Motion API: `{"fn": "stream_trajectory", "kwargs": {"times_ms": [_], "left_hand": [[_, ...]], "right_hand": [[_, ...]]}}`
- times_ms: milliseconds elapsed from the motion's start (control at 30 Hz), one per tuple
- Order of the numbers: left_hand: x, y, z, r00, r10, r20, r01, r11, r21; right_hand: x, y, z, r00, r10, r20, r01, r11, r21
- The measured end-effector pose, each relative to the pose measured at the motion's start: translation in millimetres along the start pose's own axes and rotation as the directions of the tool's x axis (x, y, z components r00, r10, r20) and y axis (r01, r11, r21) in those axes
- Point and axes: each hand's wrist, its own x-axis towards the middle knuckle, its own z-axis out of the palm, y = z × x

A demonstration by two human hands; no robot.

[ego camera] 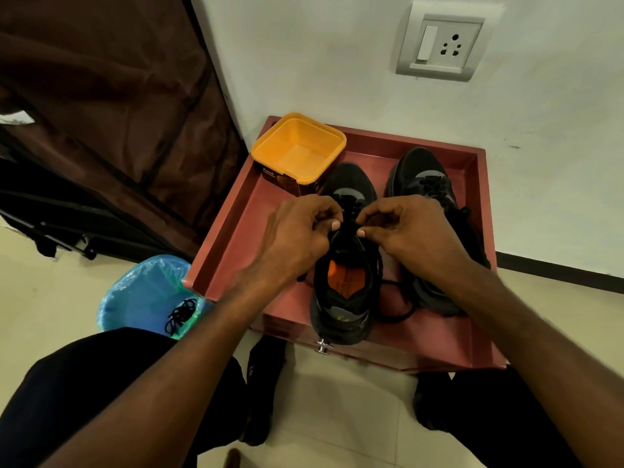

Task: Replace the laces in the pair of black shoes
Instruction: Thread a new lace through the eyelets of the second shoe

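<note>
I see the near shoe (342, 285) lying in the red tray (229, 238), toe toward the wall, heel toward me, its length running straight away. My left hand (297, 238) and right hand (408, 231) each pinch its lace (347, 214). The second shoe (425, 184) lies parallel, partly hidden behind my right arm.

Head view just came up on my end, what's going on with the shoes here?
A person is lacing the nearer black shoe on a red tray-like tabletop. The left hand and the right hand each pinch the black lace near the top eyelets. Its loose end trails on the tabletop. The second black shoe beside it appears already laced. Black laces lie in the blue-lined bin, and the yellow tub looks empty.
</note>
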Motion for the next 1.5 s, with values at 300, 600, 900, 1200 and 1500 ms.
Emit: {"fn": "stream_trajectory", "kwargs": {"times_ms": [300,600,900,1200,1500], "left_hand": [[8,-7,-9,0.991,-0.128,-0.035,0.119,0.973,-0.197],[34,-13,5,1.0,-0.007,0.017,0.008,1.0,-0.026],[43,-20,13,0.97,0.2,0.139,-0.225,0.955,0.192],[39,-25,18,0.99,0.117,0.084,-0.124,0.989,0.081],[33,-32,6,0.995,0.094,0.029,-0.09,0.989,-0.117]], "right_hand": [[16,8,1,0.994,0.067,-0.081,-0.068,0.998,-0.017],[31,7,9,0.996,-0.068,-0.05,0.056,0.976,-0.212],[38,9,14,0.995,-0.096,0.039,0.104,0.933,-0.345],[32,10,12,0.995,-0.077,0.071,0.094,0.956,-0.278],[27,21,-5,0.997,0.004,0.078,-0.014,0.992,0.123]]}}
